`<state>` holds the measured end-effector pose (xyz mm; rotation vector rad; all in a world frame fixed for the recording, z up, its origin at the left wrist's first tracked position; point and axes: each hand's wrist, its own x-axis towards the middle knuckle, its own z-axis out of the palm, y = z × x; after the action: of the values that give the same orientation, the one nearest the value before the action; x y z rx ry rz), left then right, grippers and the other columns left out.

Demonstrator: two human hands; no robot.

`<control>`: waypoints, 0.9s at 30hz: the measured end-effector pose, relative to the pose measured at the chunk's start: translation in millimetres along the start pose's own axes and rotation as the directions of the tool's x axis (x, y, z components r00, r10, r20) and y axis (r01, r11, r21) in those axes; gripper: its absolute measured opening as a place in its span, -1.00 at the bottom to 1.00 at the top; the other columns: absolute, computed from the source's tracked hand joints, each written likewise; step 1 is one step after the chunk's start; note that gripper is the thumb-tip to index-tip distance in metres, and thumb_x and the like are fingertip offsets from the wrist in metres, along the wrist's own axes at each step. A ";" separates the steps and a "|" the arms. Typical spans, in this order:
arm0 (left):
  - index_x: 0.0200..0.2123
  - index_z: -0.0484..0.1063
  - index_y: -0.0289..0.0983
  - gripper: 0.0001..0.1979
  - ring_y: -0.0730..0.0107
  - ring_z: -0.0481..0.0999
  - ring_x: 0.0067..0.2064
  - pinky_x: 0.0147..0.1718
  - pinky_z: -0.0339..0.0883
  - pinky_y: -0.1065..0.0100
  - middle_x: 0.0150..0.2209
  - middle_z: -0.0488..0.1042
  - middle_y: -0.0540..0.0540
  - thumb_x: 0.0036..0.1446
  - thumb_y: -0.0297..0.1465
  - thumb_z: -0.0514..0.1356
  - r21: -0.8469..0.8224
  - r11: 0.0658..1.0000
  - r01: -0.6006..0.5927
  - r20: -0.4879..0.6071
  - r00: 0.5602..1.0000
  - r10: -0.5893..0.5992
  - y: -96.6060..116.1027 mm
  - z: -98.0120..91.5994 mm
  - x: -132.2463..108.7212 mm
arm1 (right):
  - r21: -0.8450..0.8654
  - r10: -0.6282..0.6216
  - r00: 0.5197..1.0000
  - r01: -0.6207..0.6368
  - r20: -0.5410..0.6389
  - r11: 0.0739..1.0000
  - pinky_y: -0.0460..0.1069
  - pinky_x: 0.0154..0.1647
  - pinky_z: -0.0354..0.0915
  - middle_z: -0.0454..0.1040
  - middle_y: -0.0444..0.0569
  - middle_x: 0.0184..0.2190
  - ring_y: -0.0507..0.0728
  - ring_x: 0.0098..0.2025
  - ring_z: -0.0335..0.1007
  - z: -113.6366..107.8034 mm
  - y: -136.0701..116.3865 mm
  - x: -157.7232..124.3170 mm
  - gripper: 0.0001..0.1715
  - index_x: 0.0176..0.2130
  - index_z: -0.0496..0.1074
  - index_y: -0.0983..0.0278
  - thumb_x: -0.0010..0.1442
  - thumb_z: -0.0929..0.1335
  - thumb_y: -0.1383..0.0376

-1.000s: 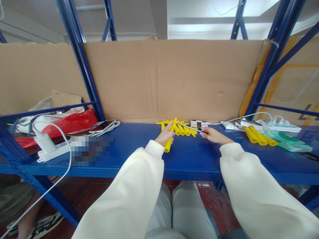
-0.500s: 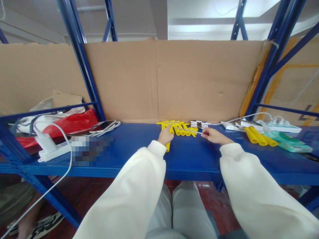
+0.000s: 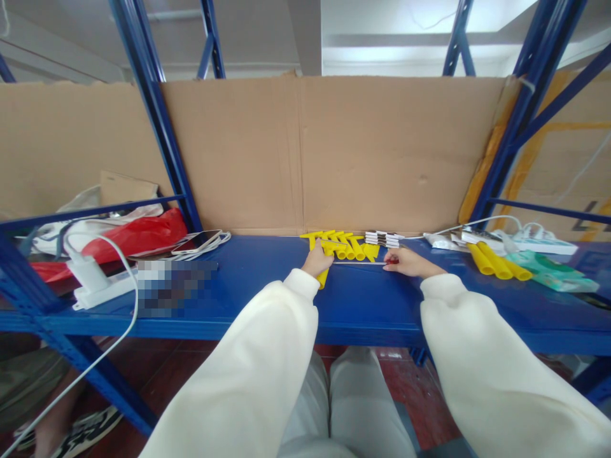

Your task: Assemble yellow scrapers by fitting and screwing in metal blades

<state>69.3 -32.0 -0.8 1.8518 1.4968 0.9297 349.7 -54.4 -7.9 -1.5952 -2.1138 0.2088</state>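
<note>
My left hand (image 3: 317, 259) is closed around a yellow plastic piece with a tubular handle (image 3: 323, 278), which sticks out below the fingers. In my right hand (image 3: 405, 261) is a screwdriver (image 3: 360, 263) with a long thin metal shaft and a dark red handle, mostly hidden by the fingers. The shaft lies almost level and points left, its tip close to the held piece; I cannot tell whether they touch. Just behind, several similar yellow pieces (image 3: 357, 249) lie side by side. Right of these is a group of small white pieces with dark bands (image 3: 382, 239).
Yellow tubes (image 3: 496, 262) and a green plastic packet (image 3: 554, 272) lie at the right of the blue shelf (image 3: 267, 312). Cardboard (image 3: 382, 152) stands behind. At left are a power strip (image 3: 102, 289), a white cable, a red bag (image 3: 147, 232) and a phone (image 3: 203, 242).
The screwdriver's shaft has swung down towards me, from slanting over the yellow pieces to nearly level in front of them. The yellow piece in my left hand has turned slightly.
</note>
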 end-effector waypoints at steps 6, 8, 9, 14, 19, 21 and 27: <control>0.26 0.24 -0.28 -0.43 0.22 0.64 -0.13 -0.15 0.52 0.26 -0.02 0.59 -0.24 0.17 -0.53 0.16 -0.050 0.999 -0.015 -0.027 1.000 0.014 -5.0 5.8 4.6 | -0.025 0.027 0.998 -0.029 -0.050 0.999 -0.01 -0.31 0.38 0.53 -0.10 -0.49 0.11 -0.41 0.45 5.1 -1.9 2.1 -0.88 -0.44 0.41 0.20 0.01 0.45 0.27; 0.24 0.27 -0.29 -0.46 0.22 0.64 -0.11 -0.13 0.51 0.27 -0.01 0.58 -0.24 0.18 -0.52 0.15 -0.018 1.000 -0.021 -0.033 0.999 0.020 -4.7 6.3 4.8 | -0.009 0.046 0.997 -0.046 -0.060 0.999 -0.02 -0.32 0.38 0.53 -0.10 -0.48 0.11 -0.41 0.46 8.1 -0.4 3.7 -0.88 -0.43 0.41 0.20 0.00 0.45 0.27; 0.25 0.28 -0.30 -0.45 0.20 0.63 -0.07 -0.09 0.49 0.27 0.00 0.58 -0.24 0.18 -0.51 0.16 0.013 1.000 -0.029 -0.042 0.999 0.029 -3.9 6.0 4.5 | 0.007 0.048 0.997 -0.048 -0.059 0.999 -0.03 -0.33 0.38 0.53 -0.10 -0.49 0.10 -0.41 0.46 9.7 0.8 4.5 -0.88 -0.42 0.42 0.20 0.01 0.45 0.27; 0.30 0.24 -0.35 -0.43 0.14 0.50 0.16 0.10 0.35 0.27 0.12 0.51 -0.29 0.23 -0.40 0.17 0.192 0.980 -0.053 -0.039 0.997 0.062 3.3 1.7 -1.1 | 0.084 0.002 0.997 0.004 -0.081 0.996 -0.02 -0.31 0.41 0.56 -0.07 -0.46 0.11 -0.39 0.48 13.6 9.3 10.5 -0.84 -0.38 0.45 0.21 0.08 0.43 0.17; 0.31 0.21 -0.43 -0.42 0.09 0.45 0.21 0.15 0.28 0.28 0.14 0.49 -0.37 0.25 -0.39 0.15 0.347 0.931 -0.113 -0.007 0.992 0.123 7.6 1.0 -9.7 | 0.018 0.134 0.949 -0.134 -0.284 0.991 0.05 -0.17 0.42 0.61 0.02 -0.34 0.17 -0.28 0.52 7.4 18.3 25.6 -0.85 -0.29 0.50 0.23 0.17 0.35 0.24; 0.31 0.20 -0.43 -0.41 0.05 0.45 0.22 0.16 0.27 0.24 0.15 0.47 -0.40 0.24 -0.39 0.16 0.389 0.913 -0.121 0.000 0.991 0.131 8.0 1.9 -12.7 | -0.011 0.242 0.900 -0.264 -0.363 0.964 0.07 -0.14 0.41 0.62 0.09 -0.26 0.23 -0.20 0.54 2.2 21.3 32.6 -0.81 -0.23 0.52 0.25 0.17 0.33 0.27; 0.36 0.11 -0.47 -0.35 -0.01 0.44 0.21 0.15 0.27 0.22 0.18 0.43 -0.46 0.27 -0.35 0.12 0.452 0.882 -0.132 0.005 0.989 0.145 13.3 -1.6 -16.2 | -0.030 0.420 0.755 -0.501 -0.504 0.865 0.16 -0.17 0.39 0.61 0.25 -0.27 0.39 -0.11 0.55 -12.7 45.2 52.7 -0.73 -0.21 0.58 0.27 0.14 0.33 0.26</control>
<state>73.6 -50.6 8.1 2.3091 1.7257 0.7106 383.7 6.9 0.1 -2.0035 -1.3562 -0.2014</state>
